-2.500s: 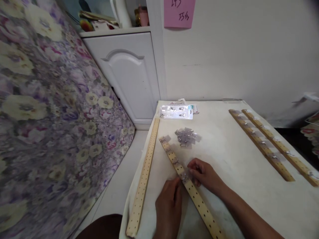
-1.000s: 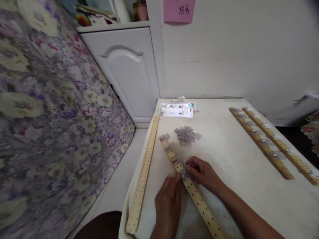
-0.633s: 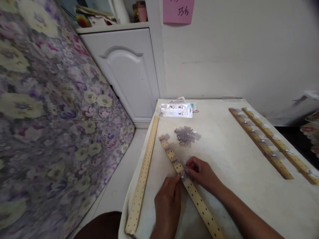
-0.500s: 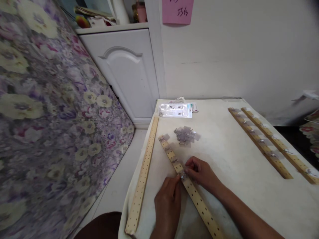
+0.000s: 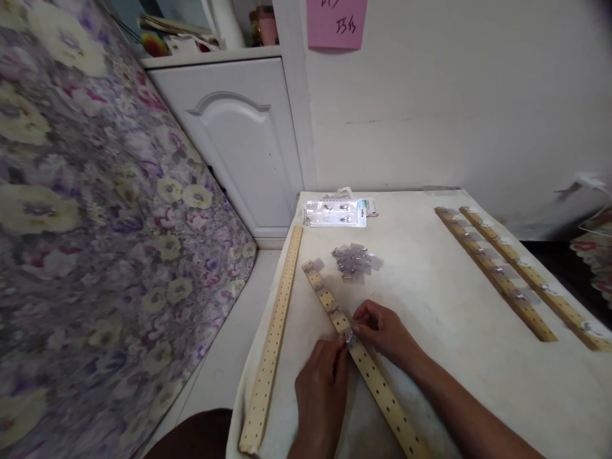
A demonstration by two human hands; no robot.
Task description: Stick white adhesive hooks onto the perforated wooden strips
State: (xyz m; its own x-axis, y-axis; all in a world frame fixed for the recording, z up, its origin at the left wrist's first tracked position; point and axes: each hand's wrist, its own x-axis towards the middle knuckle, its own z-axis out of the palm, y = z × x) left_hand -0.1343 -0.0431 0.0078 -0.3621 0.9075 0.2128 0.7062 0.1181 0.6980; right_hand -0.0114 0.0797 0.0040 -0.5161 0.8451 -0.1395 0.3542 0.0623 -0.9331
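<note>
A pale wooden strip with rows of holes [image 5: 382,389] lies slantwise in front of me. On it sits a clear adhesive hook [image 5: 349,336], a small transparent square with a metal hook. My left hand [image 5: 321,386] pinches this hook's left edge, fingers closed. From the other side, my right hand [image 5: 385,330] pinches its right edge with thumb and forefinger. The fingertips partly hide the hook. Farther up the same strip are several more clear hooks, set across it. A heap of loose clear hooks [image 5: 354,261] lies just beyond the strip's far end.
Another perforated strip [image 5: 272,344] runs along the table's left edge. At the right lie two strips with hooks [image 5: 497,274]. A blister pack of hooks [image 5: 333,213] rests at the back of the cloth-covered table [image 5: 411,248]. A floral curtain [image 5: 115,223] hangs at left.
Both hands stay at the same hook with almost no movement. The whole view has shifted slightly.
</note>
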